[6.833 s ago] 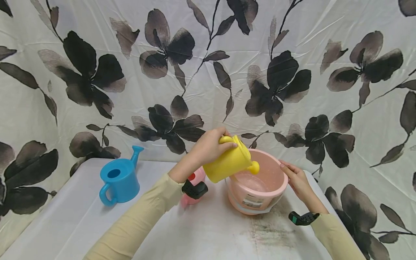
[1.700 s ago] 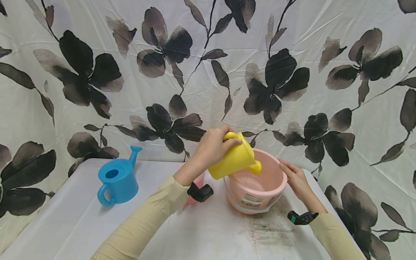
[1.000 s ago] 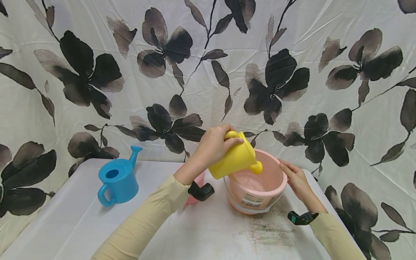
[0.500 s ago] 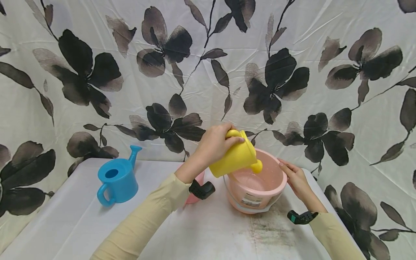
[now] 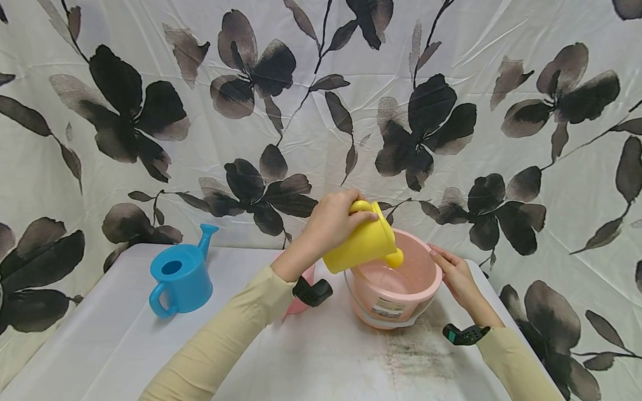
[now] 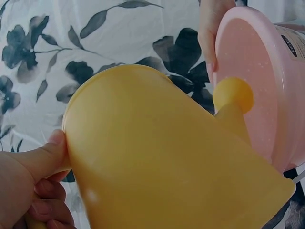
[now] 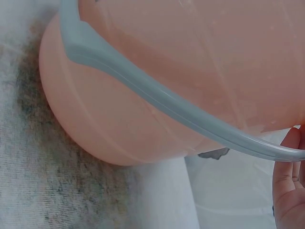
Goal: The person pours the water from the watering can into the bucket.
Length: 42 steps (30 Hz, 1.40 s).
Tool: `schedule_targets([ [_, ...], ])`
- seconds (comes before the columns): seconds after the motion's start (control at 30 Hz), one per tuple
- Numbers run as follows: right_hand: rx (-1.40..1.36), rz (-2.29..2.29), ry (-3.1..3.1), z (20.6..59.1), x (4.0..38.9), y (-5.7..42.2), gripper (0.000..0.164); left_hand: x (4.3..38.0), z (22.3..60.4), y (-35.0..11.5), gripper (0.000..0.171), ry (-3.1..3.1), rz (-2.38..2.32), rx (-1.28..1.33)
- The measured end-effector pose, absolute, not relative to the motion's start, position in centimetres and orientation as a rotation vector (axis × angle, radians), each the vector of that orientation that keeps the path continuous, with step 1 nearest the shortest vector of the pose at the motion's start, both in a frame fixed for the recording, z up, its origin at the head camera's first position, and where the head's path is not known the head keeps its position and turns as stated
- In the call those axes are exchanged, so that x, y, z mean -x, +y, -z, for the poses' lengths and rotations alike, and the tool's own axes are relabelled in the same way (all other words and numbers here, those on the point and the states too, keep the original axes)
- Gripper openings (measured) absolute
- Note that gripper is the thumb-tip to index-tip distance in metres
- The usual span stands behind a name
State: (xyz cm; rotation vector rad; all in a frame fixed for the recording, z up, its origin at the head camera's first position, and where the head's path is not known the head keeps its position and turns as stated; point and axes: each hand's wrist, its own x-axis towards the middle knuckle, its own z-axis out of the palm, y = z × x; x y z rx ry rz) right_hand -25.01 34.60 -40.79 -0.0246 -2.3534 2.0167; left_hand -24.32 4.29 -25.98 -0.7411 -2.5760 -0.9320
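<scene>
My left hand [image 5: 333,220] grips the handle of a yellow watering can [image 5: 361,239], thumb pressed against its body. The can is tilted, and its round spout head [image 5: 394,258] points into the mouth of a pink bucket [image 5: 388,298]. No stream of water can be made out. My right hand [image 5: 458,278] rests against the right side of the bucket's rim, fingers fairly straight. In the right wrist view, fingers [image 7: 288,176] touch the bucket's side near its grey carrying handle [image 7: 162,102]. The left wrist view shows the can [image 6: 157,157] close up.
A blue watering can [image 5: 183,278] stands on the left of the white-covered table [image 5: 241,356]. Behind my left wrist, a pink object [image 5: 301,295] is mostly hidden. Dark stains [image 5: 421,356] mark the cloth before the bucket. A flowered curtain [image 5: 321,139] hangs behind.
Since the oldest frame, my left hand and the yellow can have shifted slightly right and up, covering more of the pink object. My right hand stays at the rim; lately almost nothing moves.
</scene>
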Motion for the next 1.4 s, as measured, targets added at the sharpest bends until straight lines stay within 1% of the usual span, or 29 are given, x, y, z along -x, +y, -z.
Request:
schedule_targets([
  [1.4,0.003,-2.021,-2.337,41.01,25.09,34.64,0.066,24.37,25.94,4.19,0.027,-2.637,0.899,0.706],
])
